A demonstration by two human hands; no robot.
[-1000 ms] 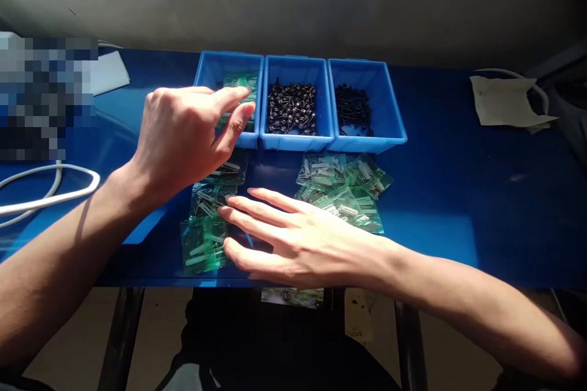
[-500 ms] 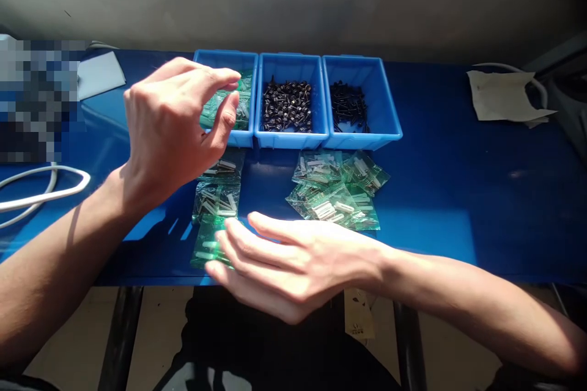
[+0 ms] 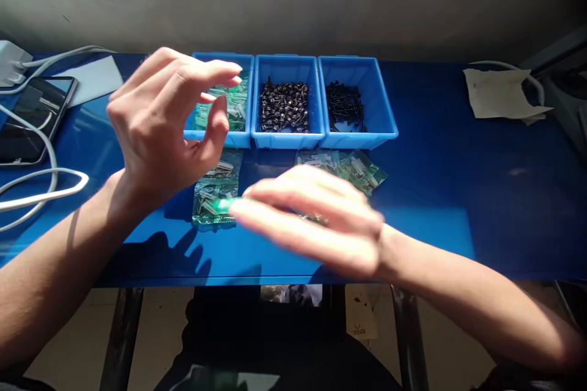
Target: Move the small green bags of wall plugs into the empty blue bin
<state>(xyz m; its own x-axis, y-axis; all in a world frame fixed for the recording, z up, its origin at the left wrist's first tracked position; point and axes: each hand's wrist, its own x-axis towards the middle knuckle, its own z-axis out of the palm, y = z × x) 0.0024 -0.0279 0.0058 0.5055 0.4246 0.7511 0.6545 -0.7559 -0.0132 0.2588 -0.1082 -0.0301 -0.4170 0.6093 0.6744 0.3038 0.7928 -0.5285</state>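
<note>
My left hand (image 3: 169,113) hovers over the front of the left blue bin (image 3: 222,137), thumb and fingers curved apart with nothing between them. Green plastic packets (image 3: 236,104) fill that bin. My right hand (image 3: 316,217) is smeared by motion above the middle of the table, its fingers pressed around a small green packet (image 3: 224,204) that shows at the fingertips. Below the bins, clear green packets with pale plugs and screws (image 3: 215,189) lie in a column at the left. More packets (image 3: 362,171) lie on the right, partly hidden by my right hand.
A middle bin (image 3: 287,137) contains dark screws with broad heads, and a right bin (image 3: 362,139) thinner black screws. At the left are a phone (image 3: 34,116), white cables (image 3: 68,180) and a white sheet (image 3: 98,82). A paper piece (image 3: 498,95) lies far right.
My right hand has moved up and right from the table's front edge, and the nearest packet of the left column has left its place. My left hand has shifted slightly left with a wider finger gap.
</note>
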